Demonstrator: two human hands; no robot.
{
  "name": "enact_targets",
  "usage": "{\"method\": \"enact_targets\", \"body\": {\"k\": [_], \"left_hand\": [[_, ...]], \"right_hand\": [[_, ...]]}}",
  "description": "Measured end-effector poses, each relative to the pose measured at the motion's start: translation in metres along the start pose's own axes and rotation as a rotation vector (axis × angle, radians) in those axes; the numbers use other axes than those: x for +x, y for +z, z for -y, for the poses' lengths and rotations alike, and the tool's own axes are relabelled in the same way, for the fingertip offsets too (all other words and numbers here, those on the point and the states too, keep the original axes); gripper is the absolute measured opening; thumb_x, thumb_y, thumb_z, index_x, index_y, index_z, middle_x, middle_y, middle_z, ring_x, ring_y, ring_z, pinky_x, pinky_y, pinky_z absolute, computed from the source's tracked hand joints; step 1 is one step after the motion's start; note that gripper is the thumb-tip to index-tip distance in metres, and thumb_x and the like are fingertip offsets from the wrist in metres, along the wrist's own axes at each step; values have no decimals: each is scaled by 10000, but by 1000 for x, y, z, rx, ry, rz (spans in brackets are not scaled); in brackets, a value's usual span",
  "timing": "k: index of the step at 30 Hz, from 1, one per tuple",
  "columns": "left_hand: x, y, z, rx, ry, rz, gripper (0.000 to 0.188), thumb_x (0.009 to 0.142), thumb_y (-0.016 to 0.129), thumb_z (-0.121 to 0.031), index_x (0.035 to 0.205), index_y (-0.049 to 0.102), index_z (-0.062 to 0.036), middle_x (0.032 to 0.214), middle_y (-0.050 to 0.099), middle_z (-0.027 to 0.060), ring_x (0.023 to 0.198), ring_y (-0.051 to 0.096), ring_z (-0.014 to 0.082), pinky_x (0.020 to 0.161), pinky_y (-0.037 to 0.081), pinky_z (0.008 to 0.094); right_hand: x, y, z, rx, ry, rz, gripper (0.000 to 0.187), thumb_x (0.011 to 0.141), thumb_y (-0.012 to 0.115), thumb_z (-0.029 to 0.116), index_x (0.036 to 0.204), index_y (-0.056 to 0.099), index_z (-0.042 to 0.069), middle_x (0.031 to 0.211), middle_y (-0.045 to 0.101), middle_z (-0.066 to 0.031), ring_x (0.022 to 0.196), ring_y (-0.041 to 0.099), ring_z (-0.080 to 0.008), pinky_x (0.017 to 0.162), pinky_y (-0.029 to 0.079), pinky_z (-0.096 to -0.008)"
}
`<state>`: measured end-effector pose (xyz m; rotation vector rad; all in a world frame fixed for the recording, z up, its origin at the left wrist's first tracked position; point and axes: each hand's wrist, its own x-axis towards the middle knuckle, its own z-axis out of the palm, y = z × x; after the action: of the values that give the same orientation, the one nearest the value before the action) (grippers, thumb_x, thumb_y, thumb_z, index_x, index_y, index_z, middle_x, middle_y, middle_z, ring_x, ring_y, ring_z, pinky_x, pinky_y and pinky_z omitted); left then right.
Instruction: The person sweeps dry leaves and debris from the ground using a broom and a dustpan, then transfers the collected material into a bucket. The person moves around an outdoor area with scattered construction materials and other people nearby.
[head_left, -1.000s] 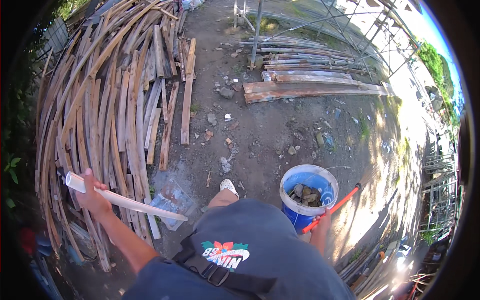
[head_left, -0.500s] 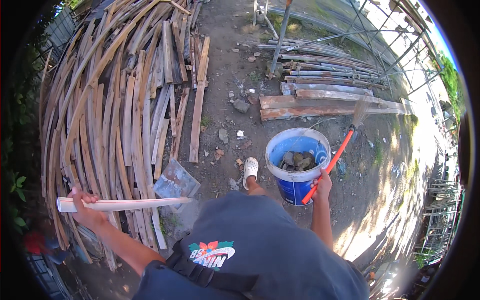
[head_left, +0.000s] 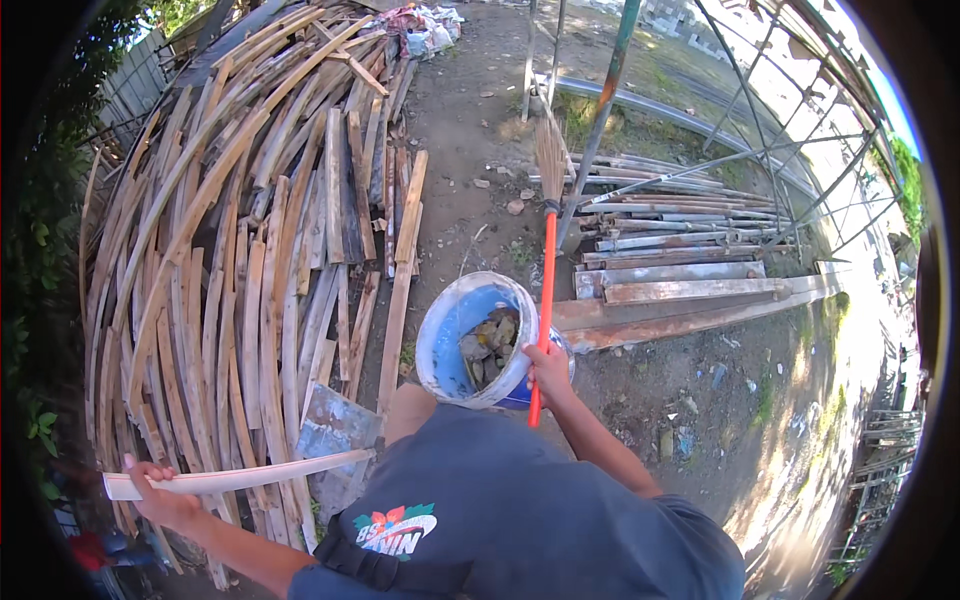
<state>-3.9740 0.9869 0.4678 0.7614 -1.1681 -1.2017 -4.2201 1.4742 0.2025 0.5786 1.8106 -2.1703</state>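
My left hand is closed around the long white handle of a dustpan, whose worn metal pan hangs low beside the planks. In my right hand is a broom with an orange stick, held upright with its bristles pointing away from me. That same hand is against the rim of a blue and white bucket; whether it also grips the bucket, I cannot tell. The bucket is tilted in front of my body, with several stones inside.
A large heap of wooden planks covers the left side. Metal pipes and rusty beams lie to the right, below a scaffold frame. Bundled sacks sit at the far end of the dirt path.
The bucket has shifted left and now tilts close to my body. My right hand moved left with it, and the broom swung from a rightward slant to upright. The left hand still holds the dustpan.
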Motion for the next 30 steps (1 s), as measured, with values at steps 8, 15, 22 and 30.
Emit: {"method": "enact_targets", "body": {"k": [8, 15, 22, 30], "left_hand": [[65, 176, 126, 137, 13, -89, 293, 916, 745, -284, 803, 555, -92, 626, 414, -20, 534, 388, 89, 514, 329, 251], [148, 376, 212, 295, 11, -64, 337, 907, 753, -328, 756, 545, -112, 606, 404, -18, 559, 412, 106, 555, 358, 276], [200, 551, 251, 92, -36, 3, 344, 909, 739, -292, 713, 527, -105, 618, 395, -12, 561, 397, 108, 547, 357, 277], [180, 770, 297, 56, 132, -140, 331, 881, 766, -258, 700, 540, -97, 584, 397, -13, 556, 413, 110, 556, 372, 277]], "right_hand": [[232, 126, 78, -69, 61, 204, 198, 903, 717, 183, 984, 594, 50, 615, 508, 24, 417, 444, -80, 340, 369, -262], [387, 230, 163, -140, 130, 213, 180, 917, 705, 193, 924, 583, 62, 597, 506, 27, 398, 453, -81, 343, 383, -261], [548, 290, 287, -94, 36, 252, 190, 925, 701, 194, 985, 582, 58, 600, 496, 40, 403, 449, -60, 344, 384, -243], [788, 324, 388, 1, 66, 354, 213, 906, 704, 190, 1024, 585, 59, 652, 524, 21, 429, 454, -61, 353, 383, -251]]}}
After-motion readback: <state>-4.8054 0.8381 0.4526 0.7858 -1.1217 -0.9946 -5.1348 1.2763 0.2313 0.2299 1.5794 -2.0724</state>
